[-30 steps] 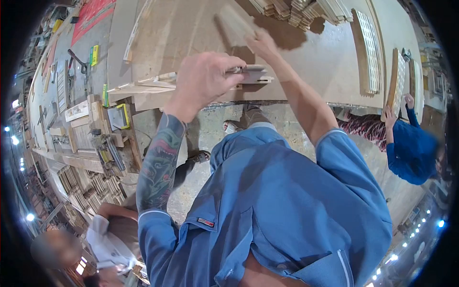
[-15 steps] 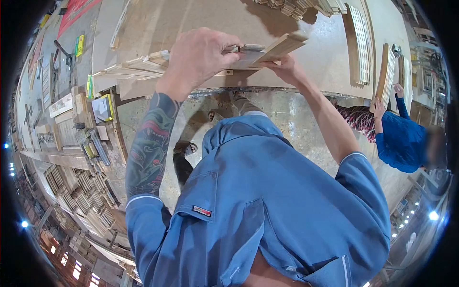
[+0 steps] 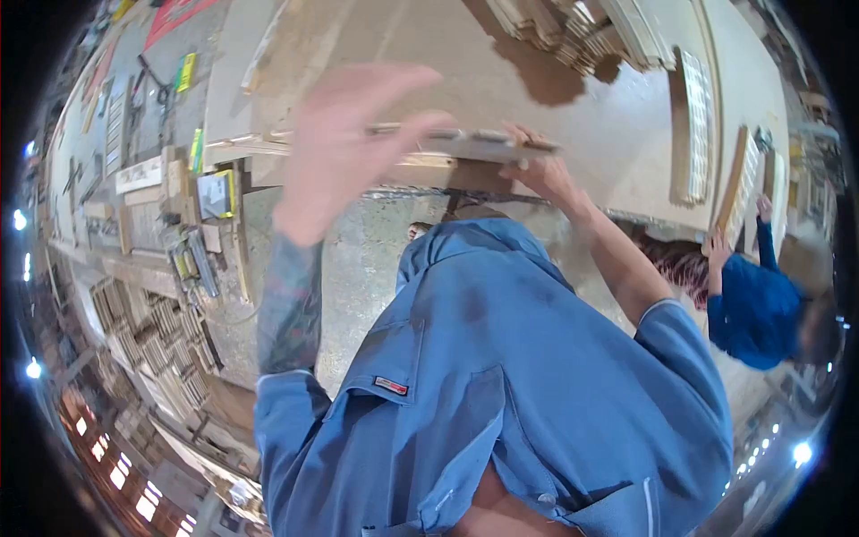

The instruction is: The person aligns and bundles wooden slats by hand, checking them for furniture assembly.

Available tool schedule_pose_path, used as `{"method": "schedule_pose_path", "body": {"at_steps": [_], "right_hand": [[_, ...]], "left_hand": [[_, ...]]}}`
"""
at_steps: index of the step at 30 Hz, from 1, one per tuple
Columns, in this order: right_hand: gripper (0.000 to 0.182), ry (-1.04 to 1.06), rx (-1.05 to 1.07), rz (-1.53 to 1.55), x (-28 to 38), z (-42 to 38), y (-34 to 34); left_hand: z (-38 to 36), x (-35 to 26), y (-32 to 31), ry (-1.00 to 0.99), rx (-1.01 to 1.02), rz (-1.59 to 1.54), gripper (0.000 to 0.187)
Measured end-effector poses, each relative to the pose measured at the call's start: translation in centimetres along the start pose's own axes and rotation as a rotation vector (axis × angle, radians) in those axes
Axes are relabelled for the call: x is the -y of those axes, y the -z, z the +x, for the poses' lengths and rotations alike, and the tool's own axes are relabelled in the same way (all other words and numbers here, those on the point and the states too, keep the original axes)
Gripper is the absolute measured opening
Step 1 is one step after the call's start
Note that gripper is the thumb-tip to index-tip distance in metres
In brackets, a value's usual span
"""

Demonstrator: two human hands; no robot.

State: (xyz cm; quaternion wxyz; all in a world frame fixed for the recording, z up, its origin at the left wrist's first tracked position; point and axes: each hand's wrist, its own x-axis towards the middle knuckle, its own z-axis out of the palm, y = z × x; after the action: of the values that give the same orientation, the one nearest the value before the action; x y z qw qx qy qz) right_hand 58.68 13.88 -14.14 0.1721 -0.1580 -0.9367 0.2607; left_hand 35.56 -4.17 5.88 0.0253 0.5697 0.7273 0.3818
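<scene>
My left hand (image 3: 353, 134), smeared by motion, is raised over the left part of a long slatted wooden piece (image 3: 465, 146). Its thumb and fingers are spread apart, with nothing seen between them. At the other end, my right hand (image 3: 544, 170) grips the piece, fingers over the top edge and the palm below. The piece lies along the near edge of the worktable (image 3: 376, 54), seen nearly edge-on. Part of it is hidden behind my left hand and wrist.
Bundled wooden strips (image 3: 582, 36) lie at the table's far side, with a slatted panel (image 3: 689, 125) to their right. A co-worker in a blue top (image 3: 756, 309) handles another panel (image 3: 738, 179). On the left are a tool-strewn bench (image 3: 148, 134) and stacked slats (image 3: 165, 336).
My left hand has opened and come off the wooden piece. The piece has tipped to a flatter angle, and my right hand has shifted lower along its end. The view has swung slightly.
</scene>
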Motion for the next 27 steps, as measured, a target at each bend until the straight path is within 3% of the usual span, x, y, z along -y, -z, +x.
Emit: {"method": "schedule_pose_path", "body": {"at_steps": [1,3,5,7,9,11,13,15,17,19,22,23,25,27], "right_hand": [[0.035,0.02,-0.002,0.025,-1.0,0.0,-0.5],[0.034,-0.215,0.406,0.07,-2.5,-0.6,-2.1],[0.032,-0.101,0.303,0.085,0.5,0.5,0.3],[0.029,0.01,0.195,0.09,1.4,2.9,0.6],[0.029,0.09,0.039,0.073,1.6,5.6,-0.6],[0.034,0.159,0.048,0.072,-0.3,8.3,-3.5],[0.037,0.001,-0.001,0.132,-1.1,10.9,-6.2],[0.038,-0.05,-0.097,0.189,-2.1,12.5,-8.6],[0.039,-0.127,-0.202,0.224,-2.7,12.5,-9.7],[0.037,-0.51,-0.096,0.261,-2.5,11.2,-8.7],[0.028,-0.657,-0.142,0.283,-0.8,8.5,-6.6],[0.026,-0.664,-0.197,0.31,-1.1,7.1,-7.1],[0.025,-0.747,-0.205,0.295,-0.5,5.1,-6.6],[0.025,-0.822,-0.248,0.283,0.5,4.3,-5.8]], "left_hand": [[-0.8,-0.6,2.7,0.212,-0.139,-0.061,0.035],[-4.1,1.1,5.3,0.59,-0.755,-0.2,0.049],[-9.1,1.4,6.3,0.856,-0.937,-0.365,0.063],[-11.7,-0.9,5.4,1.102,-0.892,-0.934,0.072],[-14.1,-1.9,3.8,1.184,-0.734,-1.403,0.076],[-14.6,-1.2,1.6,1.363,-0.787,-1.435,0.069],[-17.9,2.0,-2.0,1.41,-0.732,-1.445,0.058],[-18.8,5.1,-5.5,1.505,-0.83,-1.504,0.051],[-17.6,7.6,-7.6,1.478,-0.886,-1.56,0.051],[-15.8,11.1,-9.0,1.446,-0.907,-1.639,0.052],[-11.0,17.9,-11.2,1.407,-1.108,-1.588,0.054],[-9.9,21.3,-12.5,1.396,-1.06,-1.622,0.054],[-8.4,29.4,-14.2,1.241,-1.087,-1.646,0.054],[-5.2,34.7,-12.5,0.971,-0.834,-1.802,0.051]]}}
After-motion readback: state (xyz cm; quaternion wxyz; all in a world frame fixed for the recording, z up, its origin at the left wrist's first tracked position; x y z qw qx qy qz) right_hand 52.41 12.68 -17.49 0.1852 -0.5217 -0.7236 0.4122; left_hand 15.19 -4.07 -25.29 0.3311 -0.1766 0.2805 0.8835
